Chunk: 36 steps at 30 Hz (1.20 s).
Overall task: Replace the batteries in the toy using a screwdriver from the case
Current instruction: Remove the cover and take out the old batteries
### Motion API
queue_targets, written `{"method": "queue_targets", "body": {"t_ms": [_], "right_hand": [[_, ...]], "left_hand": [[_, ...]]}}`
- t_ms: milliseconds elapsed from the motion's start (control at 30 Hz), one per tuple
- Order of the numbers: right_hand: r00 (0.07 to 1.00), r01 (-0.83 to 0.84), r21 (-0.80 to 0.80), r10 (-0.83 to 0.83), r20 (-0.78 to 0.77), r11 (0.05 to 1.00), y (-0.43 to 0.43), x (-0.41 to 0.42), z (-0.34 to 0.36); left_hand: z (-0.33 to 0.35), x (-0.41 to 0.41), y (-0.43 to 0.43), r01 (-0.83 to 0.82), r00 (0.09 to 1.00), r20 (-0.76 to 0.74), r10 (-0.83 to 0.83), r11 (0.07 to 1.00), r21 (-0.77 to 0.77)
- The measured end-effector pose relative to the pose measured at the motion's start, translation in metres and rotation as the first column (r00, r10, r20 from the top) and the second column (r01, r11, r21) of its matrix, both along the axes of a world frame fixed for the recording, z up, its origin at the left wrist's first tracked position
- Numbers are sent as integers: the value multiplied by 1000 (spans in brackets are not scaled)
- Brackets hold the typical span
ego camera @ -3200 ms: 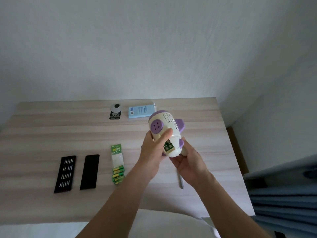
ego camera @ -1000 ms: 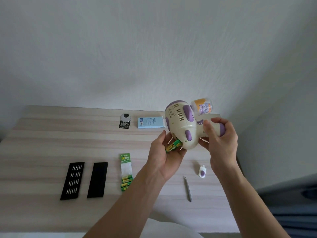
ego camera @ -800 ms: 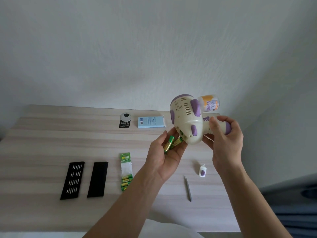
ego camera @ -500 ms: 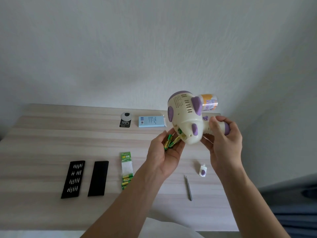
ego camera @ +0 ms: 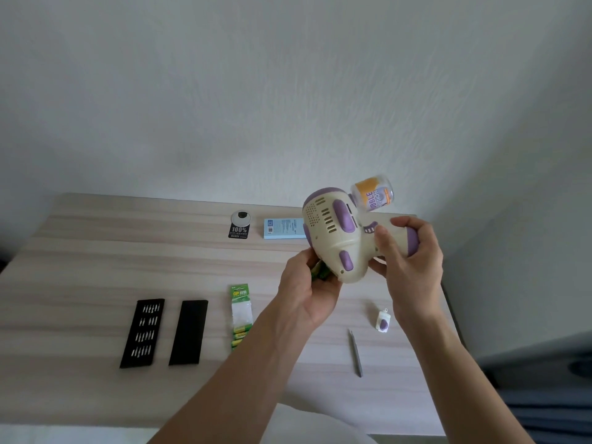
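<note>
Change: half a second ago the left hand lay cupped and open under the toy with the green batteries showing on its palm. Its fingers have since curled in over them, so only a sliver of green shows. The toy sits at much the same tilt in the right hand as before.
Left hand: raised above the table, palm turned away from the camera, fingers and thumb wrapped round the loose batteries. Its fingertips touch the lower edge of the toy's body.
Right hand: the right hand grips the toy's handle, thumb on top and fingers curled underneath.
Toy: the cream and purple toy is held in the air above the far right part of the table, its body to the left and its handle to the right.
Bottle: a small orange-labelled bottle juts from the top of the toy, tilted to the upper right.
Battery cover: a small white and purple piece lies on the table below the right hand.
Screwdriver: a slim grey screwdriver lies on the table near the cover, closer to the camera, tip pointing away.
Battery pack: a green and white pack lies lengthwise at mid-table, with green cells showing in its near end.
Case: the black tray with rows of bits and the black lid lie side by side at the left, apart from each other.
Far edge: a black tag printed "100%" and a pale blue box lie near the wall, just left of the toy.
</note>
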State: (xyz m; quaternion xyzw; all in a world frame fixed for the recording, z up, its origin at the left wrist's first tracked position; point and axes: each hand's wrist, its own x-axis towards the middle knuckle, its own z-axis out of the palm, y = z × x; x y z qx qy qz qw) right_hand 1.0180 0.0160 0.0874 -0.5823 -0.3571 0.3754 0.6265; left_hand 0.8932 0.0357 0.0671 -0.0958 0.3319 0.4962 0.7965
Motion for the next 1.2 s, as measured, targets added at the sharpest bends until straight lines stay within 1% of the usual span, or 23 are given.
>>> {"method": "queue_targets", "body": {"t_ms": [100, 200, 267, 467, 667, 767, 833, 933, 1033, 1100, 1200], "right_hand": [[1000, -2, 13, 2, 1, 1000, 1, 0, 0], [998, -3, 19, 1, 58, 1000, 1, 2, -1], [999, 2, 34, -4, 49, 999, 3, 3, 1], [999, 28, 46, -29, 24, 999, 6, 7, 4], [998, 42, 51, -45, 47, 998, 10, 9, 2], [996, 40, 56, -44, 81, 998, 10, 9, 2], [995, 52, 63, -57, 77, 997, 9, 9, 4], [990, 46, 73, -55, 130, 996, 8, 9, 6], [997, 61, 63, -63, 36, 996, 7, 9, 5], [997, 80, 34, -80, 4, 996, 7, 10, 0], [991, 101, -50, -105, -81, 994, 6, 11, -16]], "left_hand": [[0, -1, 0, -1, 1000, 16, 1, 1000, -1], [0, -1, 1, 12, 1000, 1, -12, 1000, -11], [0, -1, 1, 6, 1000, 15, -5, 1000, -17], [1, -3, 2, 4, 1000, -12, -5, 1000, -16], [-3, -6, 0, 47, 999, 2, -47, 999, -13], [-2, -6, -1, 47, 999, -8, -47, 999, -21], [-2, -6, -1, 50, 999, -2, -50, 998, -32], [-6, -6, -2, 60, 998, -14, -61, 998, -31], [-10, -7, -2, 65, 998, -16, -65, 997, -31], [-16, -9, -2, 62, 998, -25, -64, 997, -48], [-31, -17, -4, 18, 1000, -10, -19, 996, -86]]}}
